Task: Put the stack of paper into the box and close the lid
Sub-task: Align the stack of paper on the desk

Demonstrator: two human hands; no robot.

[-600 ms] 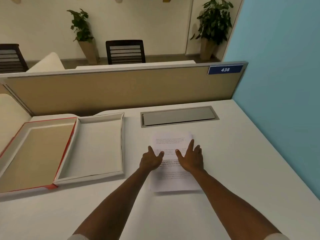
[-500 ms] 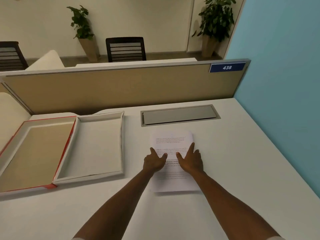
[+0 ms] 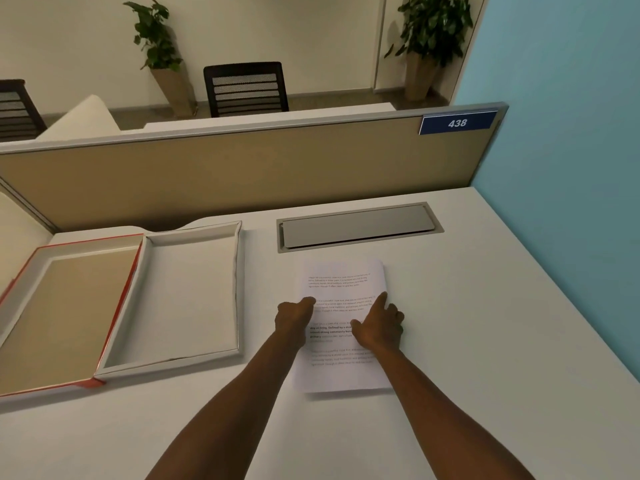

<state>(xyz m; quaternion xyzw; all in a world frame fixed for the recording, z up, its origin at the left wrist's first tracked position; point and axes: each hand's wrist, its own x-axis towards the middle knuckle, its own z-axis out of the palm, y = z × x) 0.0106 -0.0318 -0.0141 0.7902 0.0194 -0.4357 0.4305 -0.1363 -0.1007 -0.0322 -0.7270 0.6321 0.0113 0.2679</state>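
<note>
A stack of printed white paper [image 3: 341, 282] lies flat on the white desk, right of the box. My left hand [image 3: 294, 318] is at the stack's left edge, thumb on top and fingers curled down beside the edge, hidden. My right hand [image 3: 379, 327] rests on the right half of the top sheet, fingers apart and index stretched forward. The shallow white box [image 3: 194, 231] stands open with nothing in it, left of the paper. Its red-edged lid [image 3: 62, 313] lies folded out flat further left, still joined to the box.
A grey cable hatch [image 3: 356, 225] is set into the desk just behind the paper. A tan partition [image 3: 242, 168] with a blue 438 plate [image 3: 457, 123] closes the back. A blue wall [image 3: 571, 168] runs along the right edge.
My hands have slid apart on the sheet: the left one to the stack's left edge with fingers curling, the right one toward the right edge. The paper has not moved.
</note>
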